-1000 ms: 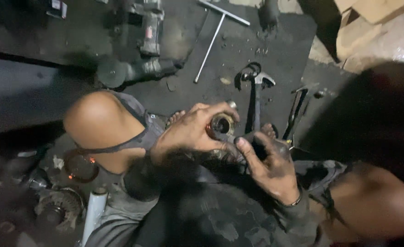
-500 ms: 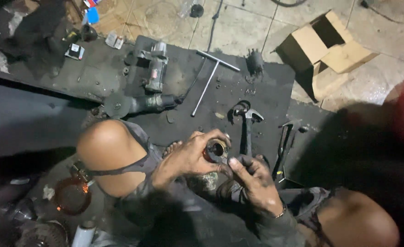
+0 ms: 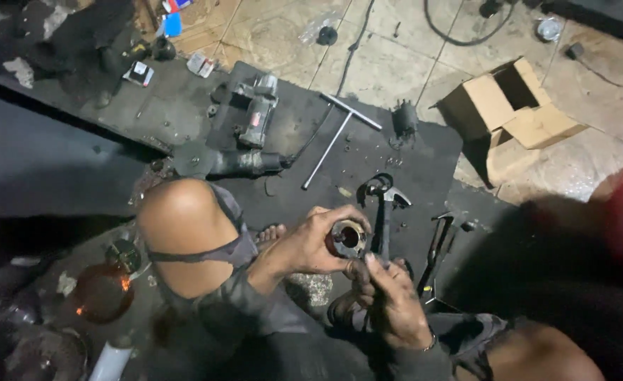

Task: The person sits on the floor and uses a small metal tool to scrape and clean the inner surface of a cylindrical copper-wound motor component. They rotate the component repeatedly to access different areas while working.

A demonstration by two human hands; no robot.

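Head camera, looking down past the person's knees: a short dark metal cylinder with a hollow, shiny-rimmed centre [image 3: 346,238] sits between both hands, above the black rubber mat [image 3: 424,152] and just in front of the raised left knee. The left hand [image 3: 310,243] wraps around it from the side, fingers curled over its top and thumb beneath, clenched on the part. The right hand [image 3: 394,305], grimy with grease, comes up from below with its fingertips [image 3: 368,264] pressed to the cylinder's lower edge, so it grips the same piece.

Just beyond the hands lies a steel claw hammer with a dark handle [image 3: 384,212], and beside it, to the right, a pair of dark pliers [image 3: 435,250]. Farther out on the mat rest a long silver T-handle wrench [image 3: 340,134], a grey cylindrical motor-like unit [image 3: 256,116] and a dark angle grinder with its disc [image 3: 220,161]. An open brown cardboard box [image 3: 516,113] stands on the tiled floor [image 3: 389,63] past the mat's far right corner. Left of the knee, a round reddish-brown bowl [image 3: 100,291] sits on the dark ground.
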